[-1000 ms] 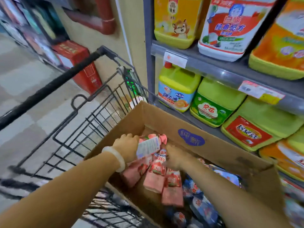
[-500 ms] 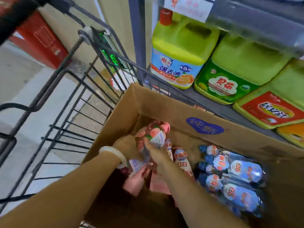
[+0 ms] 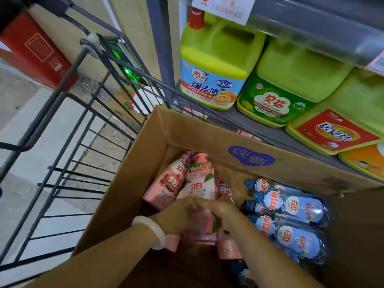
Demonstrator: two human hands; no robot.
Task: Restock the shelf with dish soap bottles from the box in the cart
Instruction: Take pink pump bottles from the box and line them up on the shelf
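- The left hand (image 3: 176, 217), with a pale smooth bangle (image 3: 152, 232) worn at the wrist, is curled round the lower part of a pink plastic dish soap bottle with a pink cap (image 3: 200, 190); motion blur hides the fingertips.
- The right hand (image 3: 220, 210) is wrapped round the same bottle from the other side, touching the left hand.
- The held bottle is tilted, cap pointing toward the far wall of the open brown cardboard box (image 3: 207, 140), and sits in the box's far left corner.
- A second pink bottle with a fruit label (image 3: 166, 188) lies just beside it on the left, touching it; more pink bottles lie under the hands.
- Clear bottles with blue labels and blue caps (image 3: 295, 221) are packed along the box's right side.
- The box is carried in a dark wire shopping cart (image 3: 68, 146), against its right edge.
- Just beyond the cart, a grey metal shelf (image 3: 259, 129) carries large yellow-green detergent jugs (image 3: 218, 65) standing in a row at its front edge.
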